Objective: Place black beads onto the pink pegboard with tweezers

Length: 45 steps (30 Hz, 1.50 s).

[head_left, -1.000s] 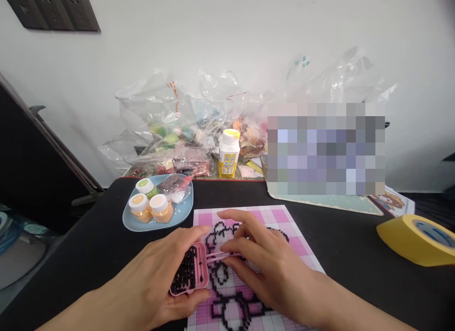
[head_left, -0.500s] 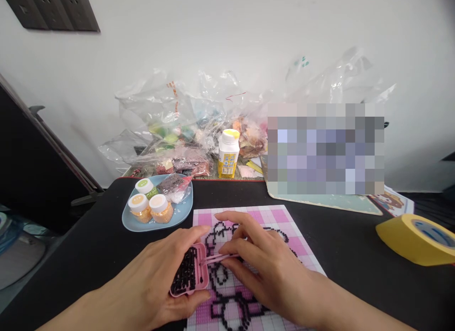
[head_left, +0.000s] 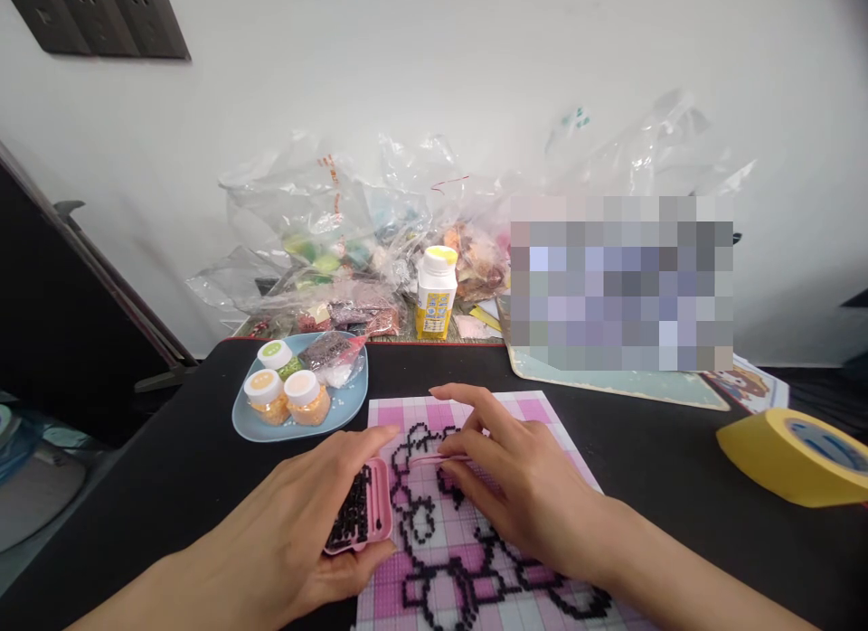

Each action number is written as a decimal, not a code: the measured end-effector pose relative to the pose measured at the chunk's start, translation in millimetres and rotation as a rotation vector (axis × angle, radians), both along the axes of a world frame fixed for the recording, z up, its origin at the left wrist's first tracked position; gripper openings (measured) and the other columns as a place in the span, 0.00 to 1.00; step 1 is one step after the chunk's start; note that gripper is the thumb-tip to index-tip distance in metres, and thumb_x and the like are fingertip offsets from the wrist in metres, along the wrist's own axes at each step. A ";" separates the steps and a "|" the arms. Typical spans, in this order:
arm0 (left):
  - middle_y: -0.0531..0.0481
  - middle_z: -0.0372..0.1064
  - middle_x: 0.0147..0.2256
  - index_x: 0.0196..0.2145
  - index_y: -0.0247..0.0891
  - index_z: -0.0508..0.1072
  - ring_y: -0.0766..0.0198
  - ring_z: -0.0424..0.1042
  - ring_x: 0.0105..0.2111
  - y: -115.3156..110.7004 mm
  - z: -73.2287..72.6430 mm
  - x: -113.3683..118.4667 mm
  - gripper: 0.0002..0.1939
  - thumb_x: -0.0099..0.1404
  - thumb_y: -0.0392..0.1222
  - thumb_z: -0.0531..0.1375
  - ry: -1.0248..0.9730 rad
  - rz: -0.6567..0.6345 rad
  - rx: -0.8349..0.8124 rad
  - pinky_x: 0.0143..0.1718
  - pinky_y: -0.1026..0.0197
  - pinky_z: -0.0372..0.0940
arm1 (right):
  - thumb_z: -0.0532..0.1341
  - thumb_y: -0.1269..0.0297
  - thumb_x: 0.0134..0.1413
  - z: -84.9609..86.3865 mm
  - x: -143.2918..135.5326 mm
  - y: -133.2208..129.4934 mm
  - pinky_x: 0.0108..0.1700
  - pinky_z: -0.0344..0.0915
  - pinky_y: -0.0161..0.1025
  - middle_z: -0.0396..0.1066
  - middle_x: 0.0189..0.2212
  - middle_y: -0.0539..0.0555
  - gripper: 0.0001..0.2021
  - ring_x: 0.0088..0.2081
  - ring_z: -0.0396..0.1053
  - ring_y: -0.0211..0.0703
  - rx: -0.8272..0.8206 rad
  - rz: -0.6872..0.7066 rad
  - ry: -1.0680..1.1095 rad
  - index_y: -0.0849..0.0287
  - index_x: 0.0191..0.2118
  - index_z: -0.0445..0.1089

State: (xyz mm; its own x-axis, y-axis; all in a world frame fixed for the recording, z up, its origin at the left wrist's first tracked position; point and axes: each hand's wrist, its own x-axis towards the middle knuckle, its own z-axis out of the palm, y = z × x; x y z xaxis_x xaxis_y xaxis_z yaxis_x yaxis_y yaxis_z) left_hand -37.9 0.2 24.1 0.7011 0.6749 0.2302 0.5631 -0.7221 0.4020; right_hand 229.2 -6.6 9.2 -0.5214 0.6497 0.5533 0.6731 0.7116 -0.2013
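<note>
My left hand point(head_left: 291, 522) grips a small pink tray point(head_left: 383, 504) by its sides; rows of black beads point(head_left: 353, 513) lie in it. My right hand point(head_left: 522, 477) pinches pink tweezers point(head_left: 430, 460), whose tips point left over the upper part of a pink-and-white checked board point(head_left: 389, 592). Black beads form curved outlines point(head_left: 424, 521) on the board. The tray is just beside the board's left part, with the tweezer tips apart from it. Whether a bead sits between the tips is too small to tell.
A blue plate point(head_left: 248, 417) holds three lidded jars and a bag of dark beads. Behind stand a white-and-yellow bottle point(head_left: 436, 292) and clear plastic bags point(head_left: 298, 197). At the right lies a yellow tape roll point(head_left: 766, 455), near a pale board point(head_left: 610, 384) under a blurred area.
My right hand has moved up and right, taking the tweezers out of the pink tray to a place over the board. My left hand and the tray have shifted slightly left.
</note>
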 end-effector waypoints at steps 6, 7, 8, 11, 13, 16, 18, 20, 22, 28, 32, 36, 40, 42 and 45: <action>0.49 0.73 0.56 0.66 0.54 0.54 0.51 0.77 0.51 -2.1 -8.1 1.0 0.35 0.67 0.45 0.64 -0.054 0.036 -0.009 0.51 0.52 0.74 | 0.50 0.68 0.70 -0.9 0.4 0.1 0.25 0.71 0.40 0.69 0.54 0.68 0.15 0.31 0.74 0.41 0.000 -0.006 0.000 0.63 0.39 0.73; 0.49 0.73 0.56 0.66 0.54 0.54 0.51 0.78 0.51 -2.8 -9.5 1.1 0.34 0.67 0.45 0.64 -0.065 0.045 -0.007 0.51 0.52 0.74 | 0.50 0.68 0.70 -1.1 0.5 0.2 0.25 0.71 0.40 0.69 0.54 0.68 0.14 0.31 0.74 0.41 0.002 -0.007 0.000 0.63 0.39 0.73; 0.49 0.73 0.56 0.66 0.54 0.54 0.51 0.78 0.51 -3.3 -10.4 1.0 0.34 0.67 0.45 0.64 -0.068 0.051 -0.007 0.51 0.52 0.74 | 0.50 0.68 0.70 -1.1 0.5 0.2 0.25 0.71 0.40 0.69 0.54 0.68 0.14 0.31 0.73 0.41 0.003 -0.006 0.001 0.63 0.39 0.73; 0.49 0.73 0.55 0.66 0.55 0.52 0.51 0.78 0.50 -3.6 -9.4 0.7 0.36 0.67 0.45 0.64 -0.052 0.041 -0.005 0.51 0.51 0.74 | 0.51 0.69 0.70 -0.6 0.5 0.2 0.24 0.71 0.41 0.69 0.54 0.68 0.14 0.30 0.73 0.41 0.002 -0.001 0.003 0.63 0.39 0.73; 0.48 0.73 0.57 0.66 0.54 0.51 0.51 0.77 0.51 -2.7 -6.3 0.3 0.36 0.67 0.45 0.64 -0.021 0.027 -0.009 0.51 0.52 0.74 | 0.51 0.69 0.70 0.1 0.2 0.3 0.24 0.71 0.41 0.70 0.53 0.68 0.14 0.30 0.73 0.41 0.000 0.003 0.005 0.64 0.39 0.73; 0.48 0.72 0.58 0.66 0.53 0.49 0.52 0.76 0.54 -1.2 -2.0 -0.5 0.37 0.67 0.45 0.65 0.042 0.007 -0.009 0.52 0.53 0.74 | 0.50 0.69 0.70 1.2 -0.6 0.4 0.24 0.71 0.40 0.70 0.52 0.68 0.15 0.30 0.73 0.41 0.006 0.008 0.004 0.64 0.38 0.73; 0.47 0.72 0.58 0.66 0.53 0.48 0.52 0.76 0.54 -0.4 -1.2 -1.0 0.38 0.67 0.46 0.65 0.064 -0.002 0.006 0.53 0.53 0.74 | 0.50 0.68 0.70 1.8 -1.2 0.3 0.24 0.71 0.40 0.70 0.51 0.68 0.15 0.30 0.73 0.41 0.008 0.010 0.005 0.64 0.38 0.73; 0.48 0.72 0.58 0.67 0.53 0.48 0.52 0.76 0.54 0.1 -2.0 -1.4 0.38 0.67 0.46 0.65 0.064 -0.003 0.020 0.53 0.54 0.74 | 0.50 0.69 0.70 2.0 -1.6 0.2 0.24 0.71 0.40 0.71 0.51 0.68 0.15 0.29 0.72 0.41 0.005 0.015 0.005 0.64 0.38 0.73; 0.48 0.72 0.58 0.67 0.53 0.49 0.52 0.76 0.54 0.5 -3.3 -1.7 0.39 0.66 0.46 0.66 0.061 -0.005 0.036 0.52 0.54 0.74 | 0.50 0.68 0.70 1.8 -1.5 0.3 0.24 0.71 0.41 0.71 0.51 0.68 0.15 0.29 0.72 0.41 0.006 0.020 0.005 0.65 0.38 0.74; 0.47 0.73 0.56 0.66 0.49 0.53 0.53 0.77 0.52 -0.3 -1.9 -0.6 0.35 0.68 0.46 0.65 0.077 -0.027 0.136 0.50 0.57 0.75 | 0.51 0.69 0.70 0.2 0.4 1.3 0.24 0.71 0.40 0.70 0.52 0.68 0.14 0.31 0.74 0.42 0.018 0.026 0.008 0.64 0.39 0.74; 0.44 0.74 0.50 0.61 0.46 0.64 0.53 0.80 0.48 -1.2 0.1 3.5 0.18 0.75 0.43 0.54 0.098 -0.072 0.282 0.44 0.56 0.78 | 0.51 0.69 0.70 -0.8 1.1 1.9 0.23 0.70 0.40 0.70 0.53 0.68 0.14 0.31 0.74 0.43 0.022 0.027 0.010 0.64 0.39 0.73; 0.40 0.75 0.47 0.57 0.40 0.68 0.53 0.82 0.43 -0.9 1.2 7.0 0.17 0.79 0.46 0.47 0.113 -0.063 0.400 0.38 0.58 0.79 | 0.52 0.69 0.70 -1.7 1.9 2.1 0.23 0.70 0.41 0.69 0.54 0.68 0.13 0.32 0.74 0.43 0.011 0.017 0.016 0.63 0.39 0.73; 0.39 0.77 0.49 0.59 0.37 0.64 0.53 0.81 0.46 -0.5 2.4 4.0 0.23 0.78 0.55 0.46 0.151 -0.042 0.461 0.42 0.61 0.78 | 0.52 0.69 0.70 -1.7 1.8 1.5 0.25 0.70 0.40 0.68 0.55 0.67 0.12 0.32 0.73 0.41 0.014 0.015 0.035 0.63 0.40 0.73; 0.39 0.76 0.51 0.62 0.37 0.61 0.54 0.81 0.47 -0.6 2.1 1.0 0.25 0.77 0.57 0.47 0.179 -0.034 0.440 0.44 0.61 0.77 | 0.52 0.69 0.70 -1.3 1.4 1.2 0.25 0.71 0.40 0.69 0.54 0.67 0.12 0.32 0.73 0.41 0.025 0.017 0.047 0.63 0.40 0.73; 0.40 0.75 0.53 0.63 0.39 0.58 0.55 0.80 0.49 -0.4 0.7 -1.4 0.27 0.77 0.59 0.48 0.195 -0.017 0.405 0.46 0.62 0.76 | 0.52 0.69 0.70 -1.0 1.2 0.9 0.26 0.71 0.39 0.69 0.53 0.67 0.12 0.32 0.74 0.41 0.035 0.019 0.050 0.63 0.40 0.73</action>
